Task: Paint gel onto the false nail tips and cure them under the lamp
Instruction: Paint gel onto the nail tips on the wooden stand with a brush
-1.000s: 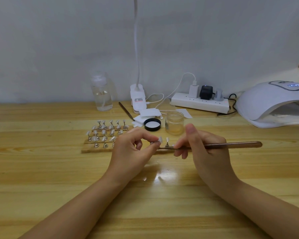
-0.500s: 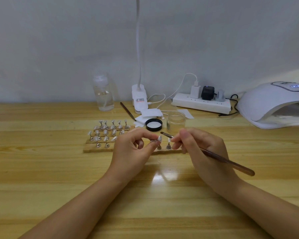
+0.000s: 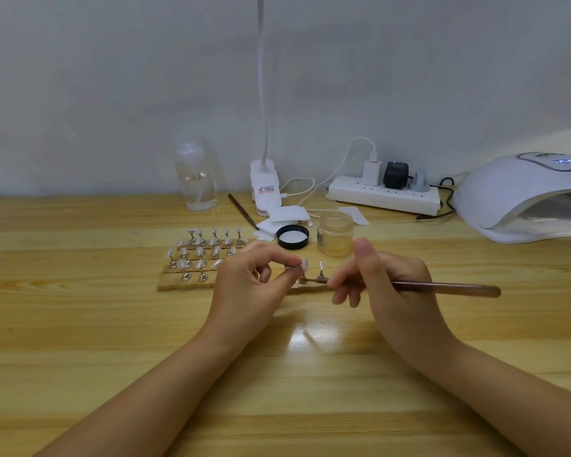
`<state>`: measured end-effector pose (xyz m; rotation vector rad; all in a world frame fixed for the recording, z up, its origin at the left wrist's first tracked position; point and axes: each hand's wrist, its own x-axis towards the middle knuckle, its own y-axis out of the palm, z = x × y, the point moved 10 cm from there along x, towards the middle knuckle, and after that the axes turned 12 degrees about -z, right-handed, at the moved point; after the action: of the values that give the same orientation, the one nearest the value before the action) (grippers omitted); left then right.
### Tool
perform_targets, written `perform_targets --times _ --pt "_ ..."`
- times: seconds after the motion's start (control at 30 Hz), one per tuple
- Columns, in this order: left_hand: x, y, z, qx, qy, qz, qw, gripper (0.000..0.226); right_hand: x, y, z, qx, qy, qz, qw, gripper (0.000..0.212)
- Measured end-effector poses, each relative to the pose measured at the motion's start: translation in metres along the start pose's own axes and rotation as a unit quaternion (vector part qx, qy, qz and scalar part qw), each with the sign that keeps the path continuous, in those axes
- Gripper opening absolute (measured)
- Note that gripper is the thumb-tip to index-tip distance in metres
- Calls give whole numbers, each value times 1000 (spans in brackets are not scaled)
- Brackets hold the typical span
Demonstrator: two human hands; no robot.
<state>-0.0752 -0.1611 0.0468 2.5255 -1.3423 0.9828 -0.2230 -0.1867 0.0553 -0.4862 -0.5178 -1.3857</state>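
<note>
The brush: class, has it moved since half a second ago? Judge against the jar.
Yes. The brush has swung back level: its tip dropped from near the jar to below the held nail tip, and its handle end rose.

- Table (image 3: 80, 324): pale wood with a glossy varnish that mirrors the light.
- Brush (image 3: 442, 287): smooth dark handle with a slight sheen, possibly lacquered wood.
- Nail stands (image 3: 186, 276): shiny metal, holding pale glossy tips.
- Jar (image 3: 335, 234): clear, glass or plastic.
- Curing lamp (image 3: 508, 199): smooth white plastic.
- Lid (image 3: 293, 236): black plastic.
</note>
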Motion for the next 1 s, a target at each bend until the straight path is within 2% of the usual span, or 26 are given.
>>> perform_targets --times 0.17,0.27,0.4,0.5,0.67,0.8,0.93,1.0 --pt "0 -1 -1 -2 6 -5 1000 27 1 -1 2 -17 -9 -7 1000 34" --pt "0 -1 -1 -6 5 -9 1000 30 0 -1 -3 -1 23 -7 1000 40" --pt "0 -2 1 -6 8 -9 1000 30 1 -1 1 -13 -1 -9 1000 37" --pt "0 -3 2 -9 5 -14 1000 31 -1 0 -2 6 19 -5 1000 43" --pt "0 -2 1 -9 8 -14 1000 33 0 1 4 -20 -19 -2 1000 31" --pt "0 -2 3 -8 2 -13 1000 32 -1 0 0 9 11 -8 1000 39" --pt "0 -2 1 -3 11 -10 1000 32 1 -2 1 -16 -3 -12 1000 34" --pt "1 -2 1 -5 6 -8 1000 31 1 -1 -2 -5 20 -9 1000 37"
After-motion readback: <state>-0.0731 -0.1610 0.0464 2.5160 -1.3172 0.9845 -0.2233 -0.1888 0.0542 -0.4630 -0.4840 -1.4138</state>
